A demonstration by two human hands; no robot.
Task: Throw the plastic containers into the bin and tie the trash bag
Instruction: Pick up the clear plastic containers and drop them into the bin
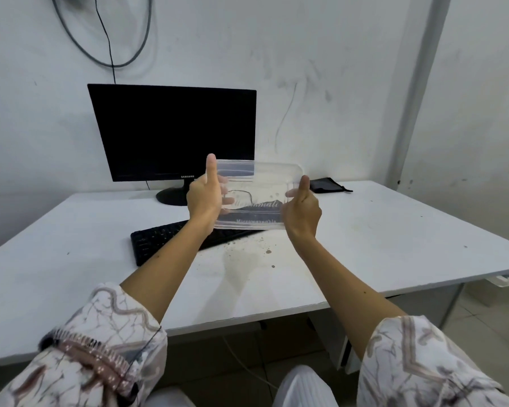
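Progress: early, by my reckoning. One clear plastic container (259,195) is up off the desk (394,230) in my two hands; no bin and no trash bag in view, so nothing is thrown away yet and the tying is all still ahead.
Container: held in the air over the far middle of the desk, above the right end of the keyboard (165,239), tilted so its bottom faces me; it looks empty, though I can't be sure.
Left hand (204,198): grips the container's left end, thumb straight up along the near side, fingers (225,190) curled round behind, seen through the plastic.
Right hand (301,210): grips the right end the same way, thumb up, fingers wrapped behind.
Other containers: none that I can see.
Desk: crumbs and a stain near the keyboard; monitor (174,133) at the far left, dark pouch (326,185) at the far right.
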